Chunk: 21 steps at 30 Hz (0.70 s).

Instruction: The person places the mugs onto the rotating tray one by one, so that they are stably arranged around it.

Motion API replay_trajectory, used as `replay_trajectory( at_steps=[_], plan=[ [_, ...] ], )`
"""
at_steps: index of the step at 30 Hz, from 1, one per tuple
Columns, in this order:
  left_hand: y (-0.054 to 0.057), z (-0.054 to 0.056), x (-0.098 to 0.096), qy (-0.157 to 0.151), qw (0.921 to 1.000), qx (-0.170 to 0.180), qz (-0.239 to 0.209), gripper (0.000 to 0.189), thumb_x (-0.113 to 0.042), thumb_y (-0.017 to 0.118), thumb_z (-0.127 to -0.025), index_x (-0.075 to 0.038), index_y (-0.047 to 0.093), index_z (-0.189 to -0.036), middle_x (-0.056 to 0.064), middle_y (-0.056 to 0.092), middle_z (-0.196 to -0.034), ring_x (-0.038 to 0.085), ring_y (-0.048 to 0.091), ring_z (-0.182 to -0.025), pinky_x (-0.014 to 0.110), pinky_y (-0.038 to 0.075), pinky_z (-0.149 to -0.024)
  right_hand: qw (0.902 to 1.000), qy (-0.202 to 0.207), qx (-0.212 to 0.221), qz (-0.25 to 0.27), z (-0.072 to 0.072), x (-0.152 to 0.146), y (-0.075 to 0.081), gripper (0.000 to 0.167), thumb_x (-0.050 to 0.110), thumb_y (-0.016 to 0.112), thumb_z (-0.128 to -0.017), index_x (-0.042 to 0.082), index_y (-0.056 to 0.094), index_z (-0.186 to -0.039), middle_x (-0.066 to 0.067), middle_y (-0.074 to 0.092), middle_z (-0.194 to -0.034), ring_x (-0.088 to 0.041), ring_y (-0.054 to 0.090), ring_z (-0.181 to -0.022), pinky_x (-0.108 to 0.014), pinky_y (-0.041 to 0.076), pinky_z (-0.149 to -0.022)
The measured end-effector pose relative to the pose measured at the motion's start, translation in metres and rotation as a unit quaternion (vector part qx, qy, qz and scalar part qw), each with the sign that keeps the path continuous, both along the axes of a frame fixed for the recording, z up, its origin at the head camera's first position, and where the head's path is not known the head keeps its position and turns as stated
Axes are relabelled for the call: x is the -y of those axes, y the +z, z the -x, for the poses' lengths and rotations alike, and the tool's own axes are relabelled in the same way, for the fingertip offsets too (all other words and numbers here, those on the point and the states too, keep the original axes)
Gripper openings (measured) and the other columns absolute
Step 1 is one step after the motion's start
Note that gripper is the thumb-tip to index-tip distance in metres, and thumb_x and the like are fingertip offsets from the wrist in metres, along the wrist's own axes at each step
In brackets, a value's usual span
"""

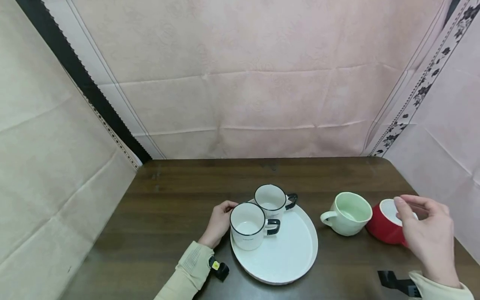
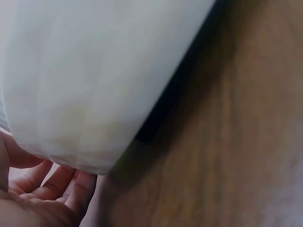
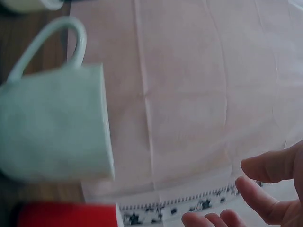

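Note:
A round white tray point(image 1: 288, 250) carries two white mugs with dark rims and black handles, a front mug point(image 1: 247, 227) and a rear mug point(image 1: 271, 198). At the tray's left side, my left hand point(image 1: 221, 221) has its fingertips right at the edge, next to the front mug. A pale, faceted wall point(image 2: 90, 85) fills much of the left wrist view, with bent fingers point(image 2: 52, 184) against its lower end. To the right, my right hand point(image 1: 431, 233) hovers by a red mug point(image 1: 386, 227), thumb and fingers apart, nothing between them. Touching the red mug is a pale green mug point(image 1: 350, 214).
All the crockery stands on a dark wooden table point(image 1: 157, 250). Pale cloth hangs behind it as a backdrop point(image 1: 240, 104), and more cloth borders the left and right sides. Black straps with small cameras sit on both wrists.

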<state>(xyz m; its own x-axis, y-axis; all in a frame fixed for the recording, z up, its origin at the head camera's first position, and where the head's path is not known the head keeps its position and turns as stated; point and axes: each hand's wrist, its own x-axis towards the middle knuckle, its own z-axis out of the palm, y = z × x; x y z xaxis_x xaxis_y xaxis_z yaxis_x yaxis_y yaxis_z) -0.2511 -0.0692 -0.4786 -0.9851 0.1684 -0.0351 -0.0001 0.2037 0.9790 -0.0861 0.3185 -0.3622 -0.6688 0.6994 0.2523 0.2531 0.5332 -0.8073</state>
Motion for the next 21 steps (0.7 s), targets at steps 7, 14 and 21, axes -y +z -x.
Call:
replay_trajectory(
  at_steps=[7, 14, 21],
  plan=[
    [0.0, 0.001, -0.001, 0.0, 1.0, -0.001, -0.005, 0.017, -0.006, 0.053, -0.098, -0.002, 0.067, -0.108, 0.01, 0.065, -0.103, 0.021, 0.058, -0.097, 0.029, 0.051, -0.08, 0.9977, -0.05, 0.03, 0.034, -0.008, -0.021, -0.007, 0.021, 0.035, 0.062, -0.093, 0.019, 0.067, -0.106, 0.032, 0.046, -0.075, 0.006, 0.034, -0.118, -0.017, 0.032, -0.066],
    [0.002, 0.001, 0.0, -0.001, 1.0, -0.007, -0.007, 0.018, -0.005, 0.053, -0.098, -0.001, 0.066, -0.109, 0.01, 0.065, -0.103, 0.021, 0.058, -0.097, 0.03, 0.05, -0.081, 0.9958, -0.035, 0.084, 0.0, -0.018, -0.048, -0.019, 0.041, 0.04, 0.061, -0.093, 0.006, 0.063, -0.116, 0.015, 0.065, -0.074, 0.018, 0.035, -0.081, -0.018, 0.033, -0.061],
    [0.001, 0.001, 0.0, -0.007, 1.0, 0.003, 0.0, 0.017, -0.006, 0.055, -0.098, -0.002, 0.066, -0.109, 0.01, 0.065, -0.104, 0.021, 0.058, -0.098, 0.032, 0.05, -0.082, 0.9872, -0.025, 0.157, -0.018, -0.028, -0.063, -0.038, 0.064, 0.043, 0.057, -0.094, -0.008, 0.05, -0.132, -0.034, 0.057, -0.121, 0.017, 0.028, -0.076, -0.021, 0.033, -0.06]
  ],
)
